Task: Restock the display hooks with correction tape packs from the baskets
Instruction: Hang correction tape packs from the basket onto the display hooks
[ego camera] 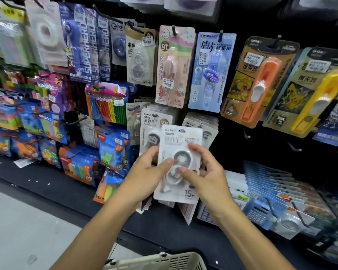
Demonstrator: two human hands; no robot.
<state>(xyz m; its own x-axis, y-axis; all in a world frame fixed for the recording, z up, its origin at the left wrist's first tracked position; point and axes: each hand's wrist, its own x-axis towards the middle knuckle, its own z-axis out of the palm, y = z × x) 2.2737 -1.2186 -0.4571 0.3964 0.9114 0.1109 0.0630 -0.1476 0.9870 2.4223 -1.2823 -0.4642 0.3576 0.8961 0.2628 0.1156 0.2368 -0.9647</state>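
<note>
Both hands' fingers, left (pixel 150 168) and right (pixel 205 172), grasp one correction tape pack (pixel 179 152); basket (pixel 164 261) contents unseen

We see the pack (pixel 179 164): glossy clear plastic blister over matt white card. Hanging packs (pixel 176 67) same build, shiny film catching glare. Hooks (pixel 246 134) look like dark metal wire. Basket (pixel 164 261) is cream moulded plastic, matt. Backboard (pixel 271 133) matt black.
</note>
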